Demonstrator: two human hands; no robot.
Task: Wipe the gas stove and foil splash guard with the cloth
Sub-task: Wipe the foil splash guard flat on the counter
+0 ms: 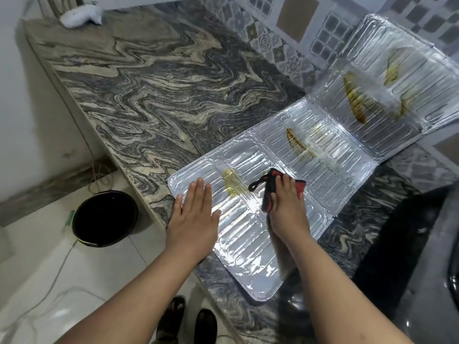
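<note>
The foil splash guard lies unfolded on the marbled counter, its far panel leaning up against the tiled wall. Yellow-brown grease streaks mark the middle and far panels, and a paler smear sits on the near panel. My right hand presses a red cloth with black trim flat onto the near panel. My left hand lies flat, fingers together, on the guard's left edge. The dark gas stove shows at the right edge, partly cut off.
The marbled counter stretches away to the left and back. A white crumpled cloth or bag lies at its far corner. A black bucket stands on the tiled floor beside the counter, with a thin cable trailing near it.
</note>
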